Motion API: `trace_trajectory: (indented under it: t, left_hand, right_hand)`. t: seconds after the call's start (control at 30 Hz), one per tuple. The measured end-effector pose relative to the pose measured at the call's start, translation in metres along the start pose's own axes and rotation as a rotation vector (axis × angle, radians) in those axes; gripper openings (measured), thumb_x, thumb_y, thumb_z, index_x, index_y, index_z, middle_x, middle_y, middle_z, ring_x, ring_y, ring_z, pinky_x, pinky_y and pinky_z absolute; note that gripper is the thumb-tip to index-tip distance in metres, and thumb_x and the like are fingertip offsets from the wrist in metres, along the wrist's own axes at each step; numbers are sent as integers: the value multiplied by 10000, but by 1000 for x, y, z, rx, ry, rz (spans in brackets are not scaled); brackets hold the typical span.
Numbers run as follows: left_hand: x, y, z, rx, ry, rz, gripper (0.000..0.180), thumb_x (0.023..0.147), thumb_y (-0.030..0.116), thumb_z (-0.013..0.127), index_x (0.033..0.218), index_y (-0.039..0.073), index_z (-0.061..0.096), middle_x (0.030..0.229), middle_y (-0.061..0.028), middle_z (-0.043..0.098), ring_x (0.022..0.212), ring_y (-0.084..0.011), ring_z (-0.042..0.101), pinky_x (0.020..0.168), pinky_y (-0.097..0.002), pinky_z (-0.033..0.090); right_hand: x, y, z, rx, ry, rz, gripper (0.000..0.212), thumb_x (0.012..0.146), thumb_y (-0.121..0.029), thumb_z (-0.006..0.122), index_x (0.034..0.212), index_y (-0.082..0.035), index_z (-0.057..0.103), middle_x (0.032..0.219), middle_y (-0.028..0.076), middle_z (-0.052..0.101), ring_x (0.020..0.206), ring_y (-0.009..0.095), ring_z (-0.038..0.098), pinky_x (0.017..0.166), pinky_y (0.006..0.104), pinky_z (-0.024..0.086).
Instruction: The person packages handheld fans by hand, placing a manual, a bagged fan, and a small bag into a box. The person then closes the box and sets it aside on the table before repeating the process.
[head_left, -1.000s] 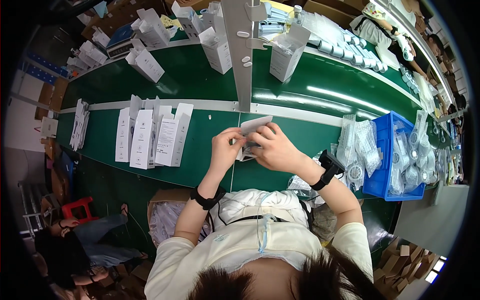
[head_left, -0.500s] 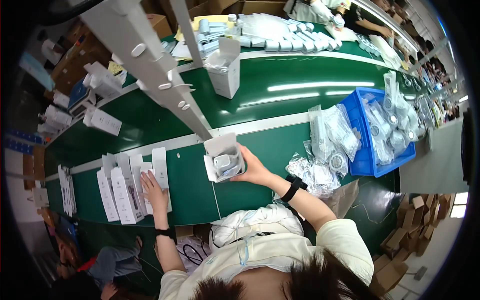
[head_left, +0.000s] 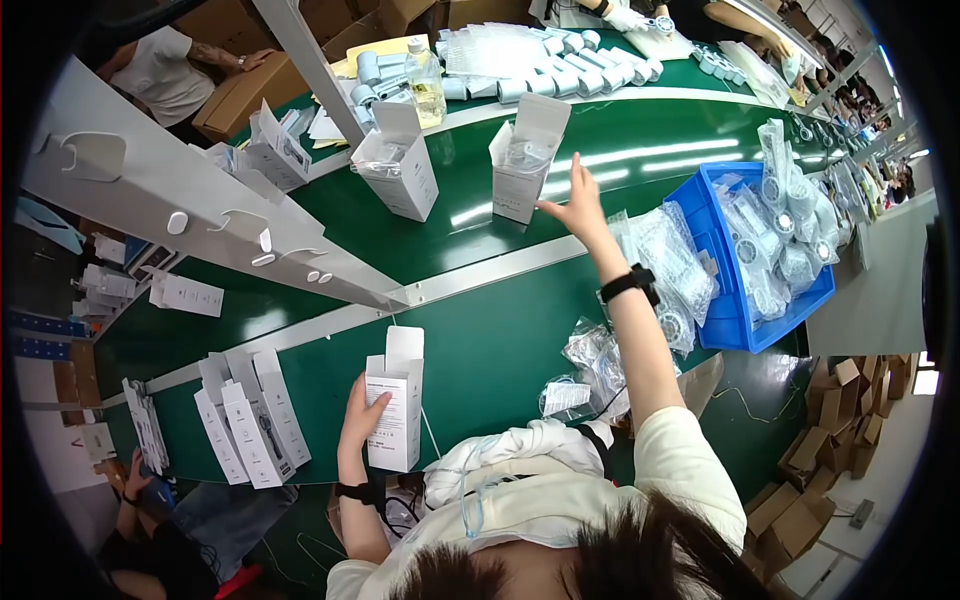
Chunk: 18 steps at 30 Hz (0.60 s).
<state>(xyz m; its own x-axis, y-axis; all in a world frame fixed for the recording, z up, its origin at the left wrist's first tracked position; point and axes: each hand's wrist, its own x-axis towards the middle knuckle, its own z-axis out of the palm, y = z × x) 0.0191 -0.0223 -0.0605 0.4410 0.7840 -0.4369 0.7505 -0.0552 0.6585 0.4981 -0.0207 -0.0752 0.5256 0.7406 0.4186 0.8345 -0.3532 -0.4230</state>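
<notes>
My left hand [head_left: 357, 412] is wrapped round the left side of an upright white carton [head_left: 400, 432] with its lid flap raised, on the near green bench. My right hand [head_left: 580, 203] reaches out over the far green surface, fingers spread and nothing in it. Just left of its fingers stands an open white carton [head_left: 514, 197] with a plastic-bagged item inside. Farther left is another open carton [head_left: 405, 188], also filled with something in clear plastic. Several upright white cartons [head_left: 252, 436] stand grouped on the bench left of my left hand.
A blue bin [head_left: 745, 335] of bagged grey-white parts sits at the right, beside loose bagged parts [head_left: 660, 250] and small bagged accessories [head_left: 590, 365]. A grey metal post [head_left: 230, 200] slants across the left. Grey cylindrical parts [head_left: 570, 80] and a clear bottle [head_left: 425, 85] lie beyond; co-workers are behind.
My right hand has carried the filled carton to the far green surface and let go of it. My left hand has taken a carton from the group and brought it rightward.
</notes>
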Motion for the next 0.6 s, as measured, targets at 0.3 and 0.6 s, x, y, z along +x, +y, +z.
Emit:
trace_trajectory:
  t: [0.3,0.6]
  left_hand:
    - [-11,77,8,-654,65,338,800,683,152,684,1305,83,185,1267,-151,356,1137,-282,393,915,-371,346]
    - [37,139,53,-93,256,771,745,600,102,745,1184,132,283,1276,-181,323,1131,-317,403,907,-401,361]
  right_hand:
    - [-68,68,-23,-788,-310,311,658,562,-210,728,1118,-13,435,916,200,537,862,322,540,660,410,481]
    - [-59,8,-36,174,-343,-150,516,645,-58,608,1114,-43,393,968,200,543,842,270,577,697,363,481]
